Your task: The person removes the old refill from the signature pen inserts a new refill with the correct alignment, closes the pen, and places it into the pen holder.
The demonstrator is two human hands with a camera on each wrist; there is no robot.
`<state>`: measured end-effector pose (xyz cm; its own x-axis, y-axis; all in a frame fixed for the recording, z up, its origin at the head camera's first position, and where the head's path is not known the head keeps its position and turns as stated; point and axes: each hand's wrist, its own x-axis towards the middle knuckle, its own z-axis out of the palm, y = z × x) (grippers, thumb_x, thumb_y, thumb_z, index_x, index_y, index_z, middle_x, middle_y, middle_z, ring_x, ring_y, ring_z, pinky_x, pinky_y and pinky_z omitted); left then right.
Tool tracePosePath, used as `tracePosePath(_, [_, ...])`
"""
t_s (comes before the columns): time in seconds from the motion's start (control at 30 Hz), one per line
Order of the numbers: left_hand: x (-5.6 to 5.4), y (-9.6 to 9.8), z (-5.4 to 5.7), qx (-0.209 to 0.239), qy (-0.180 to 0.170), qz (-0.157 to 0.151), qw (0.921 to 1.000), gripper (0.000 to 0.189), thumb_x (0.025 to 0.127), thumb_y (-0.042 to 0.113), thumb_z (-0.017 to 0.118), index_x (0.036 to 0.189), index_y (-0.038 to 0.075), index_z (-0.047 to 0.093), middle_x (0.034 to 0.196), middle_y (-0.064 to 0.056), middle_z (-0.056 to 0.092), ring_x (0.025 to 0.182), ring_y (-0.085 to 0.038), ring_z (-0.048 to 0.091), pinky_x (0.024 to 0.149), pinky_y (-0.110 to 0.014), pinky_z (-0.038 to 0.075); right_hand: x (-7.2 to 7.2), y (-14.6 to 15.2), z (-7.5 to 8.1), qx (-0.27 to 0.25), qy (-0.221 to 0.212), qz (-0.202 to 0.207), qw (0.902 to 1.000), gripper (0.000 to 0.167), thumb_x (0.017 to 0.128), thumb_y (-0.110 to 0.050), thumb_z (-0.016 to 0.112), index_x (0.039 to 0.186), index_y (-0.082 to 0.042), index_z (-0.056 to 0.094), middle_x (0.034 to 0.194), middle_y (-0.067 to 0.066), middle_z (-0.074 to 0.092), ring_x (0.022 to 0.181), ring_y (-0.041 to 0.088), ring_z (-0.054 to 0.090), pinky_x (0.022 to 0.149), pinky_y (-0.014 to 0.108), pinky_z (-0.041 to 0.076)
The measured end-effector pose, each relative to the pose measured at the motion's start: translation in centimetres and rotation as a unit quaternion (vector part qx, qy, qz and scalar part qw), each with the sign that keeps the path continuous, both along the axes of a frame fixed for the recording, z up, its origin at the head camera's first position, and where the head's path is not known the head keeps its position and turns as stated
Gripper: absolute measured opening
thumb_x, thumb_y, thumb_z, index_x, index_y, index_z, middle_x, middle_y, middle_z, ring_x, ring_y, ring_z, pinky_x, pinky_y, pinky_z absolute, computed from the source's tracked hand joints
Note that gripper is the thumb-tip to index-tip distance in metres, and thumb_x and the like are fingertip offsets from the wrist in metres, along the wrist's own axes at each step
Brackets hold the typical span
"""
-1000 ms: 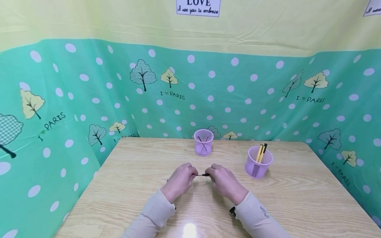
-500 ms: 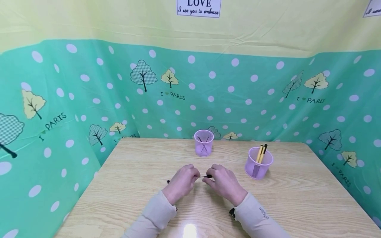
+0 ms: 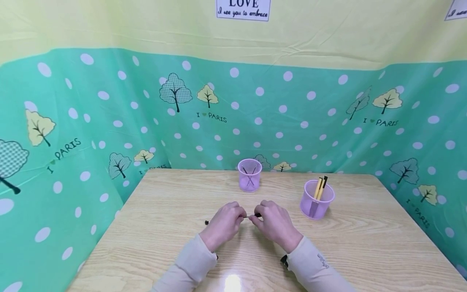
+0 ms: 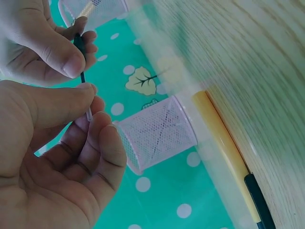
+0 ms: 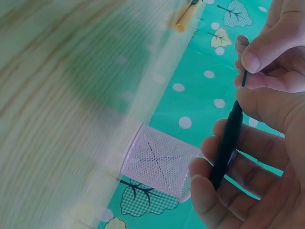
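Note:
Between my two hands, a thin dark pen refill runs into a black pen grip section [image 5: 226, 148]. My right hand [image 3: 276, 224] holds the grip section along its curled fingers, with the thumb at its end by the refill. My left hand [image 3: 223, 222] pinches the refill [image 4: 89, 113] between thumb and fingers; its pale end pokes out below them in the left wrist view. A yellow pen barrel [image 4: 224, 143] with a black clip end lies on the table beside my left hand. In the head view only its black end [image 3: 206, 222] shows, the remainder hidden behind that hand.
A purple mesh cup [image 3: 249, 182] with thin crossed sticks, perhaps refills, stands at the back of the wooden table [image 3: 175, 194]. Right of my hands, another purple mesh cup [image 3: 310, 209] holds yellow pens [image 3: 319, 190] with black clips. A green dotted curtain [image 3: 277, 134] hangs behind.
My hands have drawn slightly closer together. The right fingers have shifted over the black grip section, so less of it shows between the hands. More of the barrel's black end shows.

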<state>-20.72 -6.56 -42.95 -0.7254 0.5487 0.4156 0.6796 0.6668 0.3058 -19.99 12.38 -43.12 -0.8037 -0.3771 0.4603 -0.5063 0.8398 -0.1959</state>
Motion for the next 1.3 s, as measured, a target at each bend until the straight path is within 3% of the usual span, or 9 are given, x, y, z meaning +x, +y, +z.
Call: tracePosePath(1.3, [-0.2,-0.63,0.19,0.006,-0.02,0.013,0.9997,0.014,0.077,-0.004,0.067,0.084,0.008,0.071,0.079,0.003,0.059,0.075,-0.011,0.056,0.068,-0.025,0.05,0.01,0.21,0.35,-0.006,-0.008,-0.023,0.9997,0.016,0.079,-0.034,0.075,0.077,-0.019,0.07,0.07,-0.006,0.056,0.059,0.008,0.048,0.044,0.024,0.038])
